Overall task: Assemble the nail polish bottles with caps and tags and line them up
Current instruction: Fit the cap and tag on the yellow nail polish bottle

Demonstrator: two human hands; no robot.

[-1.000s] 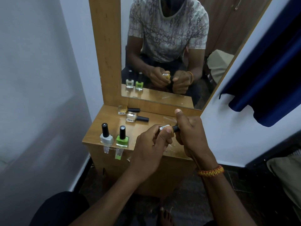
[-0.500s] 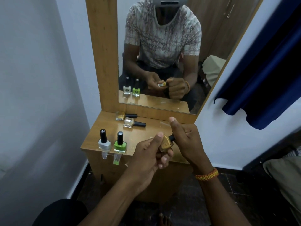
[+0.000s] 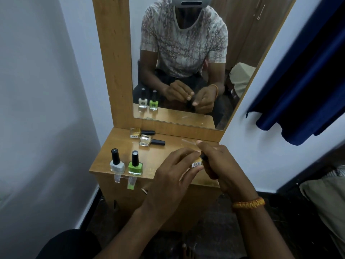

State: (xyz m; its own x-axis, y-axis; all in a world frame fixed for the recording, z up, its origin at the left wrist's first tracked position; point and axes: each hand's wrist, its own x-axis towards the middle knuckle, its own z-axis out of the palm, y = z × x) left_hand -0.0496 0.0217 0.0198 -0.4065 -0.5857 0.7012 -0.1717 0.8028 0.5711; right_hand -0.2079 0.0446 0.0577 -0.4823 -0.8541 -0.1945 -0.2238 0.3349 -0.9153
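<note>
Left hand (image 3: pixel 173 176): my fingers pinch the gold bottle (image 3: pixel 198 162) above the wooden shelf (image 3: pixel 104 161).
Right hand (image 3: pixel 222 163): grips its black cap (image 3: pixel 204 157).
Axis: roughly level, cap rightward.
Label: white sticker (image 3: pixel 196 164), print unreadable.

Two capped bottles (image 3: pixel 126 164) upright (front edge)

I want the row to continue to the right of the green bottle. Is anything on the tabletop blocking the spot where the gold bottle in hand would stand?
Nothing visible blocks it. The tabletop right of the green bottle looks bare; the two lying bottles sit farther back, near the mirror.
</note>
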